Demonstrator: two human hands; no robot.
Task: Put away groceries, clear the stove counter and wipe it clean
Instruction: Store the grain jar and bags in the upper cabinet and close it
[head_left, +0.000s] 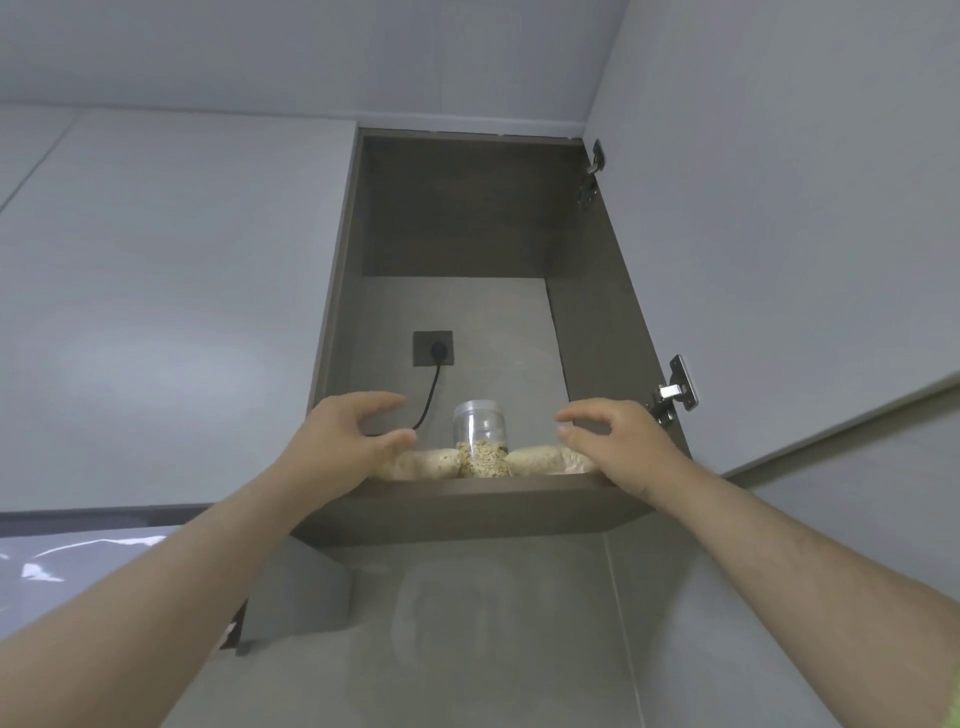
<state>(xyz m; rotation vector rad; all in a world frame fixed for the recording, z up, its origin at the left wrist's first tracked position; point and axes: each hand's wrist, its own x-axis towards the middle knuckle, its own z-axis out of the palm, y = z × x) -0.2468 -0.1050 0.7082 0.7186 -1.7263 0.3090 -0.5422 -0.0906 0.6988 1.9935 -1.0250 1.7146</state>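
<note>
The left grip and right grip both hang wide, fingers loosely curved, holding nothing (whether any fingertip brushes a bag I cannot tell). Between them stands the oat jar, flanked by pale bags lying right at the shelf lip just below the grips. The risk, as I judge it, is that a careless nudge topples the jar or drags a bag off the lip. The left grip could also snag the black cord just beyond it, plugged into a socket. Further out are brown cabinet walls, hinges right of the right grip, and grey wall below.
</note>
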